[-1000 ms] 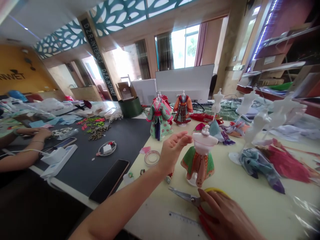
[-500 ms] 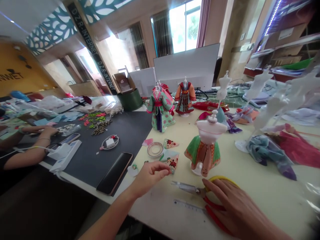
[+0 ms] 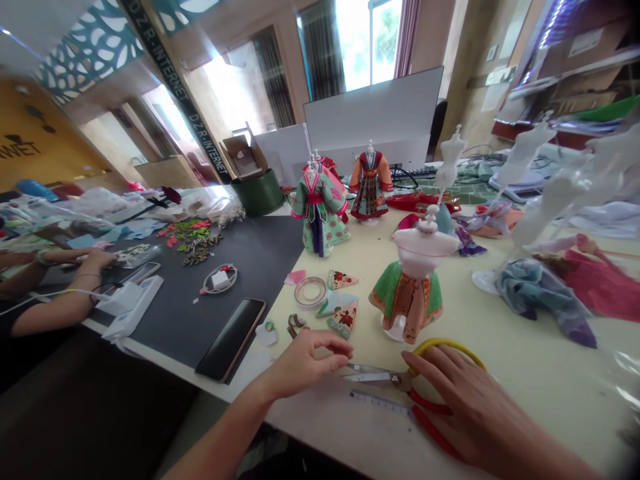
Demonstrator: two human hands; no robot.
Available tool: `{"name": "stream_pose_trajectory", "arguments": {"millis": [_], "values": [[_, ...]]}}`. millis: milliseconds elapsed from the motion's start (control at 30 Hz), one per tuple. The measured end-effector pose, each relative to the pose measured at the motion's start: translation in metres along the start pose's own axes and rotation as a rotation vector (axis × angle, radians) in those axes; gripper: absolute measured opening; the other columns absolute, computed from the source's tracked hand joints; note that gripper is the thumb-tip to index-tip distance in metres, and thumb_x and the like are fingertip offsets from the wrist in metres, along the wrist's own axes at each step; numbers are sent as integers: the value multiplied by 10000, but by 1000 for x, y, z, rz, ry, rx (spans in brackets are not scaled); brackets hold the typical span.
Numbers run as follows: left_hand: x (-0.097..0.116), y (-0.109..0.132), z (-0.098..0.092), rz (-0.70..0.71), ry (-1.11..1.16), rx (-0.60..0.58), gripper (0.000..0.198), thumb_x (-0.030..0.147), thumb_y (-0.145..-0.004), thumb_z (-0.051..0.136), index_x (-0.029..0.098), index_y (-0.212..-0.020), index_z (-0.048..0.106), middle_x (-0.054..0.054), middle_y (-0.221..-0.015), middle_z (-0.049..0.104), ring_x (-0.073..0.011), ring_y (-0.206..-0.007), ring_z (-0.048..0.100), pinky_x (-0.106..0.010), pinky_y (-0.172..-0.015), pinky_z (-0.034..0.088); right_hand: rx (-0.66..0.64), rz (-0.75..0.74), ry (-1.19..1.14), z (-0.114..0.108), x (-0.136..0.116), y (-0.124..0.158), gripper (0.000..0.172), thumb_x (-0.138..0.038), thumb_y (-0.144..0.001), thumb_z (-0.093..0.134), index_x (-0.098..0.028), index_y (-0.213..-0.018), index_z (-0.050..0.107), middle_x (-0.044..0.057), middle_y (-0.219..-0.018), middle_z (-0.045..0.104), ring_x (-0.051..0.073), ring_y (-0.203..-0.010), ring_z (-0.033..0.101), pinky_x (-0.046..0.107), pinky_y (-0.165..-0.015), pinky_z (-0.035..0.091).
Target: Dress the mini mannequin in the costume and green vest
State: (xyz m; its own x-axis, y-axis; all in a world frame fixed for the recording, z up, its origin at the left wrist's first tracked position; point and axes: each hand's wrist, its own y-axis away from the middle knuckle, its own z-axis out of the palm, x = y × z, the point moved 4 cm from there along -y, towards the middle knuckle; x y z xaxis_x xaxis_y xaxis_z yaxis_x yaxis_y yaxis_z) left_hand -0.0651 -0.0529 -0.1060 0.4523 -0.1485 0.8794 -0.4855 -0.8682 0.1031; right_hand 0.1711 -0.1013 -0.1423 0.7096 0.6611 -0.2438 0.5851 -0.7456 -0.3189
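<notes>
A pair of scissors (image 3: 393, 379) with one yellow and one red handle loop lies low over the table, blades pointing left. My right hand (image 3: 460, 393) is closed around its handles. Just left of the blade tips, my left hand (image 3: 315, 360) has thumb and forefinger brought together in a pinch. Anything between those fingertips is too small to make out. A white ruler strip (image 3: 377, 402) lies below the blades. Behind the scissors stands a small mannequin (image 3: 425, 250) wearing a green and brown skirt (image 3: 407, 300). Flowered fabric pieces (image 3: 344, 317) and a tape roll (image 3: 311, 292) lie beyond my left hand.
Two dressed dolls' forms, one in a green robe (image 3: 320, 210) and one in a red robe (image 3: 371, 183), stand farther back. Bare white mannequins (image 3: 525, 153) are at right. A phone (image 3: 233, 340) lies at left, near a power strip (image 3: 133, 313) and another person's arm (image 3: 63, 300).
My left hand has moved down from the flowered fabric to the scissors' blade tips, uncovering a curled brown strip. The blades look closer together. My right hand stays at the handles.
</notes>
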Motion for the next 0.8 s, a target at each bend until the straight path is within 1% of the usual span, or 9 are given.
{"name": "stream_pose_trajectory", "arguments": {"millis": [167,333,433,600,800], "values": [[12,-3,7,78,-129,-106,128,217,-804,606,163,-875,697,-37,-887,699,-150,-851,623,-246,-797,461,2,-15,0,-1,-1,-1,477,-230,-842,512,-206,-1303,389,129,-1092,551,276,-1003,544,446,-800,517],[22,-8,10,182,-287,-127,103,181,-817,584,160,-819,685,-19,-797,683,-125,-764,604,-226,-729,443,5,-14,-9,-2,-1,-2,477,-224,-835,521,-200,-1294,392,129,-1075,549,270,-974,545,432,-773,520],[26,-10,9,219,-346,-146,99,170,-819,580,161,-807,678,-16,-784,678,-121,-752,601,-222,-719,436,2,-8,-20,-1,-1,-1,476,-234,-842,516,-196,-1299,385,133,-1083,542,276,-983,536,444,-781,514],[29,-10,10,236,-414,-173,100,170,-824,575,161,-800,672,-16,-778,678,-121,-745,601,-222,-714,431,-7,-7,-32,0,-1,-1,467,-230,-844,509,-198,-1293,386,133,-1072,543,278,-966,536,449,-767,512],[29,-10,10,225,-436,-186,101,158,-822,567,162,-793,664,-15,-784,681,-124,-749,604,-223,-710,431,-3,-3,-45,-1,-1,-1,482,-220,-837,513,-200,-1301,384,128,-1060,548,271,-963,531,442,-781,504]]}}
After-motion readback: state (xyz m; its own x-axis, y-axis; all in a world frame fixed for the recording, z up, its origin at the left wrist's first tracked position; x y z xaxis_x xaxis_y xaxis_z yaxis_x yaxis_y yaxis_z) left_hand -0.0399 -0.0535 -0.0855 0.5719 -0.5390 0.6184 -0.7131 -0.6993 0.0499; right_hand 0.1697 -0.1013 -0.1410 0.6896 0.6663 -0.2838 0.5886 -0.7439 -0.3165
